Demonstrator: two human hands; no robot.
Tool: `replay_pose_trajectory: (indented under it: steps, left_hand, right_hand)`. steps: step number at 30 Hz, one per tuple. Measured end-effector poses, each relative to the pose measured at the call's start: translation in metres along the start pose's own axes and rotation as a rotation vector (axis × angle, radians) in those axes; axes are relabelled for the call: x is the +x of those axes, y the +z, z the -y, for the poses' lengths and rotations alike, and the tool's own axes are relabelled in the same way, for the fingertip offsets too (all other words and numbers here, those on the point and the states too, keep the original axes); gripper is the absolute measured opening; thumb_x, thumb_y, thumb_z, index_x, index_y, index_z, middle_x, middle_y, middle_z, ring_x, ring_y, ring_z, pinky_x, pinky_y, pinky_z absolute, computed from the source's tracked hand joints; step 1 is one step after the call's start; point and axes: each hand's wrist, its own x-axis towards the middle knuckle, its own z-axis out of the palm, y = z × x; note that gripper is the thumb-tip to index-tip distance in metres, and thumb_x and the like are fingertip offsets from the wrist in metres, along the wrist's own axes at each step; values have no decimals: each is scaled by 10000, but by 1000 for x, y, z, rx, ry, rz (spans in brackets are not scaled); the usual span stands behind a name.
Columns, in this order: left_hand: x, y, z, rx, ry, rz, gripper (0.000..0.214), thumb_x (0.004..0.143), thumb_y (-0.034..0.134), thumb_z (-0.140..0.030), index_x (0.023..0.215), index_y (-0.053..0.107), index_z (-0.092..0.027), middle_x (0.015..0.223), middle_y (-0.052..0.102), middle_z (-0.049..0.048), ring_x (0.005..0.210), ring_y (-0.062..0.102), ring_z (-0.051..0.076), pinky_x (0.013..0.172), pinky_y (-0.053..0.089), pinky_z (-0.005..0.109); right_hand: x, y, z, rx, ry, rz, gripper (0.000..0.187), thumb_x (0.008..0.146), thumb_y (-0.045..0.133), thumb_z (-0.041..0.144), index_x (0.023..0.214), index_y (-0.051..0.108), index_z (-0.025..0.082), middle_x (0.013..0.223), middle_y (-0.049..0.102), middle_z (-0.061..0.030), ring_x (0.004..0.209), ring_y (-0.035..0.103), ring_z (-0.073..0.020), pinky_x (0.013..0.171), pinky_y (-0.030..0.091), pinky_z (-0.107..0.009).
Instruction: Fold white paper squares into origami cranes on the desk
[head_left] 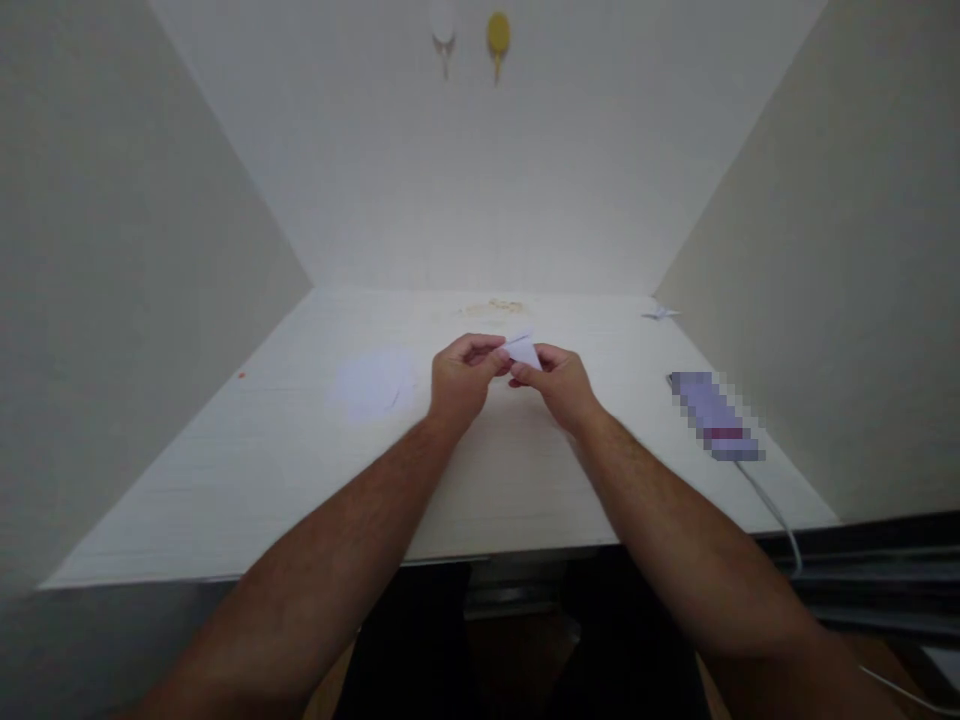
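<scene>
A small piece of folded white paper [523, 351] is held between my two hands, just above the middle of the white tabletop [495, 490]. My left hand [466, 378] pinches its left side between thumb and fingers. On the right side, the thumb and fingers of my right hand [556, 380] are closed on the same paper. Part of the paper is hidden behind my fingers, and its exact folded shape cannot be made out.
A phone-like device [712, 415], blurred out, lies at the right with a white cable [772, 508] running over the front edge. A folded white paper figure [661, 313] rests in the back right corner. Walls enclose three sides. Two hooks, one yellow [498, 35], hang on the back wall.
</scene>
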Motion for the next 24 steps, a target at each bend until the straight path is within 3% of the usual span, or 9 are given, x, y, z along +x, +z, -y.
replay_pose_trajectory:
  steps: [10, 15, 24]
  left_hand:
    - [6, -3, 6, -53, -51, -8, 361, 662, 823, -344, 931, 715, -128, 798, 741, 61, 686, 700, 151, 717, 613, 326]
    - [8, -4, 9, -178, -147, 3, 363, 668, 824, -338, 926, 673, -134, 729, 717, 34, 648, 690, 121, 693, 594, 276]
    - [8, -5, 8, -215, -232, 62, 416, 666, 829, -343, 976, 652, -130, 784, 723, 50, 694, 689, 125, 712, 572, 277]
  right_hand:
    - [3, 3, 2, -69, -73, 12, 212, 690, 753, 334, 855, 716, 206, 753, 695, 4, 641, 595, -122, 633, 515, -288]
    - [3, 3, -3, -72, -99, -72, 202, 699, 759, 350, 832, 696, 211, 755, 707, 2, 618, 595, -119, 597, 511, -281]
    - [-2, 4, 3, -182, -158, -183, 132, 743, 728, 330, 747, 680, 208, 676, 688, 5, 576, 577, -112, 556, 464, -258]
